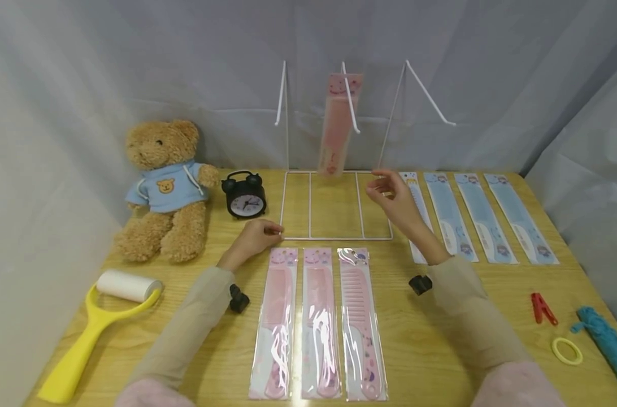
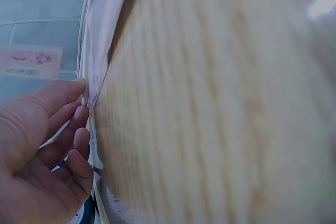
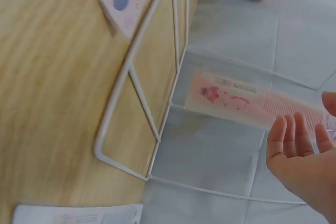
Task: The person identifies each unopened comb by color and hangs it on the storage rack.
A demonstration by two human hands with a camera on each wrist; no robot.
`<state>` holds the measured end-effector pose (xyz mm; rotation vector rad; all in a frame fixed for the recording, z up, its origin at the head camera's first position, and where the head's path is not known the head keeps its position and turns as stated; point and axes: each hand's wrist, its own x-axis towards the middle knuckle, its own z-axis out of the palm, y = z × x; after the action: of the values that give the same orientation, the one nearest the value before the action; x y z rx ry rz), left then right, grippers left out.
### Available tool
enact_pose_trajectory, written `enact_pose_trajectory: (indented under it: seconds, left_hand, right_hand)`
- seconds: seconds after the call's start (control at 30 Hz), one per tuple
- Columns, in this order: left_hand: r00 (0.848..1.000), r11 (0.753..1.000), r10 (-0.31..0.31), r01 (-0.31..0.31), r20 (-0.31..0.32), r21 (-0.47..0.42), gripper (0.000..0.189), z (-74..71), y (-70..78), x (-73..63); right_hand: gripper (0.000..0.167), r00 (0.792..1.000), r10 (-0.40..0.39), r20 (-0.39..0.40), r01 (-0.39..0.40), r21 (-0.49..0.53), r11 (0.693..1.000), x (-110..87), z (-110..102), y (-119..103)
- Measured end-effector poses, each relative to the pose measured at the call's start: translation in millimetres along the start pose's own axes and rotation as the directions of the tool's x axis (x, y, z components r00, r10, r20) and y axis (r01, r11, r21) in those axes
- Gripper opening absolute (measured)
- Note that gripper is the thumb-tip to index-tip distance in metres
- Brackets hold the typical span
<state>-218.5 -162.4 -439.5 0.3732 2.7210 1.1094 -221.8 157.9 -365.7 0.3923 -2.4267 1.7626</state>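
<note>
A white wire rack (image 1: pixel 336 238) with three hooks stands at the back of the table. One packaged pink comb (image 1: pixel 336 130) hangs from its middle hook. My left hand (image 1: pixel 255 240) is low at the rack's front left corner, its fingers loosely bent and the fingertips right at the wire, as the left wrist view shows too. Raised by the rack's right side, my right hand (image 1: pixel 394 200) has loosely curved fingers with nothing in them; in the right wrist view it overlaps the hanging comb. Three packaged pink combs (image 1: pixel 278 299) lie in a row before the rack.
Several packaged blue combs (image 1: pixel 483 209) lie right of the rack. On the left are a teddy bear (image 1: pixel 168 186), a black alarm clock (image 1: pixel 244 195) and a yellow-handled roller (image 1: pixel 100 316). A red clip (image 1: pixel 542 310), yellow ring (image 1: pixel 566 351) and blue yarn (image 1: pixel 607 345) lie front right.
</note>
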Motion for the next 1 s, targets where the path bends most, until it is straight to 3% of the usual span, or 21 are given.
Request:
enact_pose_trajectory:
  seconds: [0.43,0.73,1.0]
  left_hand:
    - [1.0,1.0,-0.002,0.002,-0.006,-0.013,0.025,3.4,0.0,-3.1]
    - [1.0,1.0,0.002,-0.002,-0.006,0.001,0.025,3.3,-0.9,-0.4]
    - [1.0,1.0,0.009,-0.009,-0.01,-0.002,0.025,2.3,-1.3,-1.3]
  right_hand:
    - [0.042,0.992,0.053,0.118,-0.048,-0.048,0.998,-46.8,-4.7,23.0]
    - [0.04,0.983,0.098,0.157,-0.08,-0.117,0.99,-78.2,-3.1,33.3]
    - [0.041,0.971,0.145,0.191,-0.125,-0.113,0.986,-108.0,3.8,38.7]
